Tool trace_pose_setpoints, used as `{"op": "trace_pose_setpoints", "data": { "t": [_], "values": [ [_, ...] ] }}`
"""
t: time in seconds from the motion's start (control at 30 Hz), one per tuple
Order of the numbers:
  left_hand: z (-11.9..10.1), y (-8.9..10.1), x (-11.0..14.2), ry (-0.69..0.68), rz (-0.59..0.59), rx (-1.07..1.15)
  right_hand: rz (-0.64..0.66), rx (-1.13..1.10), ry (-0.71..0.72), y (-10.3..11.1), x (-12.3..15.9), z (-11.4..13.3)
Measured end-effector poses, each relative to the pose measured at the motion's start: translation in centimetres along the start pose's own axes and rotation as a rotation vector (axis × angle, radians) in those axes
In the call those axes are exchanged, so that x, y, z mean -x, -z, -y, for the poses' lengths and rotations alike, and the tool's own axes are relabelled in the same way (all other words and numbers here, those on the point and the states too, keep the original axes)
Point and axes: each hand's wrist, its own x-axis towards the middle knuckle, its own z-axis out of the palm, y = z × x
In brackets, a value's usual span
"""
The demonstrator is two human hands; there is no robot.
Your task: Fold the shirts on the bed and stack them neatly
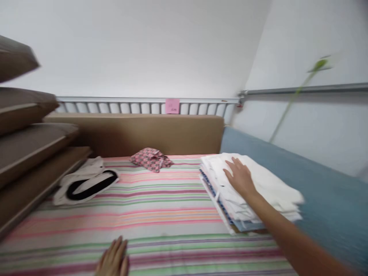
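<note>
My right hand (239,177) lies with its fingers stretched out on top of a stack of folded clothes (267,180). White garments form the top of that stack; blue patterned and light blue edges show lower down. At the bottom of the view, my left hand (113,258) rests flat on the striped bed sheet (161,214), partly cut off by the frame edge. It holds nothing. Farther back on the sheet lies a crumpled pink floral cloth (151,159). To the left is a white cloth item with a black band (86,184).
Several brown cushions (34,145) are piled along the left side. A tan padded board (143,132) stands at the back before a white radiator (129,107) bearing a pink note (172,106). A blue padded panel (330,199) and a grey pipe (316,89) run along the right.
</note>
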Motion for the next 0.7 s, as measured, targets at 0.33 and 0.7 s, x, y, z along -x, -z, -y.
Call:
{"op": "trace_pose_setpoints", "data": {
  "t": [0.33,0.7],
  "values": [
    [-3.5,4.0,-1.1,0.235,0.251,0.100,0.207,-0.288,0.286,-10.0,21.8,20.2],
    [5.9,3.3,-7.9,0.230,0.341,0.149,-0.001,-0.254,0.371,-12.3,23.0,21.8]
  ]
}}
